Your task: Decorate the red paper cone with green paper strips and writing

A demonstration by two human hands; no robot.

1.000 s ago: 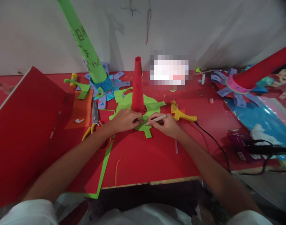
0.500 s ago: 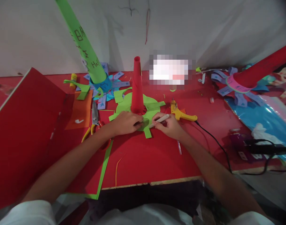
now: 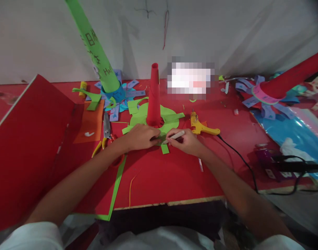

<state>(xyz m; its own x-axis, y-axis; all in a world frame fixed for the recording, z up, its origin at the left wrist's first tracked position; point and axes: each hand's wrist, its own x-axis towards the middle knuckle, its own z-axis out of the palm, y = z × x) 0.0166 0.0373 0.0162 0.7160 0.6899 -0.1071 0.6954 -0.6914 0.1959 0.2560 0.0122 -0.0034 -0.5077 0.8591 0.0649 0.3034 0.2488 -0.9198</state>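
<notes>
My right hand (image 3: 186, 141) is closed round a white pen (image 3: 177, 135), its tip down on a strip of the green paper cutout (image 3: 139, 118). My left hand (image 3: 143, 136) lies on the front of the same cutout, fingers curled down and pressing it to the table; the fingertips are partly hidden. From the middle of the cutout rises a red paper cone (image 3: 154, 93), upright and narrow at the top. One green tab (image 3: 165, 149) sticks out between my hands toward me. A yellow glue gun (image 3: 204, 128) lies just beyond my right hand.
Scissors (image 3: 106, 126) lie by my left forearm, near orange paper (image 3: 89, 121) and a yellow glue stick (image 3: 82, 89). A green paper tube (image 3: 96, 52) stands behind. On the right are a red tube (image 3: 294, 81), a blue packet (image 3: 273, 128) and a black cable (image 3: 239, 156). Red card (image 3: 28, 149) stands folded at left.
My right hand has shifted slightly left with the pen, its tip moving left along the green strip. My left hand stays nearly in place. The view has shifted slightly.
</notes>
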